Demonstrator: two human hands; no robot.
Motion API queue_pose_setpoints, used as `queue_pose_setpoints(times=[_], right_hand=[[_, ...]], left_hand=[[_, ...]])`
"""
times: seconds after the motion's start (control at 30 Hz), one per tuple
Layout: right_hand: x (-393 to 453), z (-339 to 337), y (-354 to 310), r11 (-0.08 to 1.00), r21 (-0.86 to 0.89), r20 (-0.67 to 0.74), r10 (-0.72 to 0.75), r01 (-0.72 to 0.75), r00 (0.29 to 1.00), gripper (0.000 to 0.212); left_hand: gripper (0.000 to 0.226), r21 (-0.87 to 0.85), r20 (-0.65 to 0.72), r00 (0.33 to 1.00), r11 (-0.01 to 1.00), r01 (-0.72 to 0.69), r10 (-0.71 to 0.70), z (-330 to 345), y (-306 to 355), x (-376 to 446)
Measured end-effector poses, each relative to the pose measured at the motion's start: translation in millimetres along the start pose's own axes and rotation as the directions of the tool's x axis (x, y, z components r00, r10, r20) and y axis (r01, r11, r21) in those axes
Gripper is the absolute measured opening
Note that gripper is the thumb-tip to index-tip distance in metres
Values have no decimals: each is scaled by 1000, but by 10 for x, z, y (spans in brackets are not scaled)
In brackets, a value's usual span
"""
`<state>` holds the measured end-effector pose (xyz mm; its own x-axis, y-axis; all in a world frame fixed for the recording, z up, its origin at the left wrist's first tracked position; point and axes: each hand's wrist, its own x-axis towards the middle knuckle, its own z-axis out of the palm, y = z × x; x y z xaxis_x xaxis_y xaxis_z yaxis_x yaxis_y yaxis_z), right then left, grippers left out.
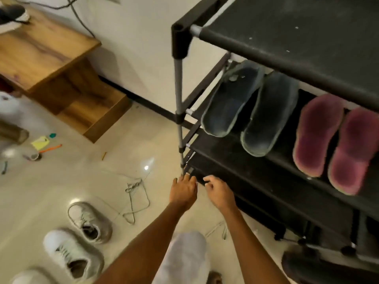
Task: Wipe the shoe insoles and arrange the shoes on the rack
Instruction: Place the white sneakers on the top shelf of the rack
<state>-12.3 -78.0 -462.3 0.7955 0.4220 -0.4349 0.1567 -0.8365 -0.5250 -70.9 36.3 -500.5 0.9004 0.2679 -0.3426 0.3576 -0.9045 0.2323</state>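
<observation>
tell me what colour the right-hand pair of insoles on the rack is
Pinkish purple insoles, seen in the head view.

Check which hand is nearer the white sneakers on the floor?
Left. The left hand is at the rack's corner post, on the side toward the white sneakers; the right hand is farther right, at the lower shelf's edge.

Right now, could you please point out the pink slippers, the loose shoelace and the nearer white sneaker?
pink slippers point(317, 134): head view, sole of the left one.
loose shoelace point(137, 198): head view, its loop on the floor.
white sneaker point(70, 257): head view, laced upper.
</observation>
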Motion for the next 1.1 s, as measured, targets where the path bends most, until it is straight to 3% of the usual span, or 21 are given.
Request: queue_pose_setpoints(times=[0.23,0.43,0.57,0.77,0.93,1.1], right_hand=[[-197,10,-671,993,-65,227,-77,94,971,32],[-392,-63,-1374,967,-113,398,-165,226,902,30],[-440,114,-1712,948,-119,482,-204,294,852,27],[-726,685,-2049,912,-125,609,-240,390,756,26],[-873,1245,-2319,858,-123,696,-283,498,660,25],[-794,2127,-2539,812,-114,752,-306,572,584,26]], left_hand=[[37,-97,87,974,972,216,-208,-461,-246,-637],[36,-183,119,885,866,466,-451,-966,-393,-1126],[35,-267,110,801,758,595,-589,-1082,-602,-1300],[32,-343,173,613,536,772,-771,-871,-1004,-1688],[39,-407,204,491,383,829,-847,-549,-1399,-2035],[30,-447,218,409,282,849,-886,-76,-1969,-2246]])
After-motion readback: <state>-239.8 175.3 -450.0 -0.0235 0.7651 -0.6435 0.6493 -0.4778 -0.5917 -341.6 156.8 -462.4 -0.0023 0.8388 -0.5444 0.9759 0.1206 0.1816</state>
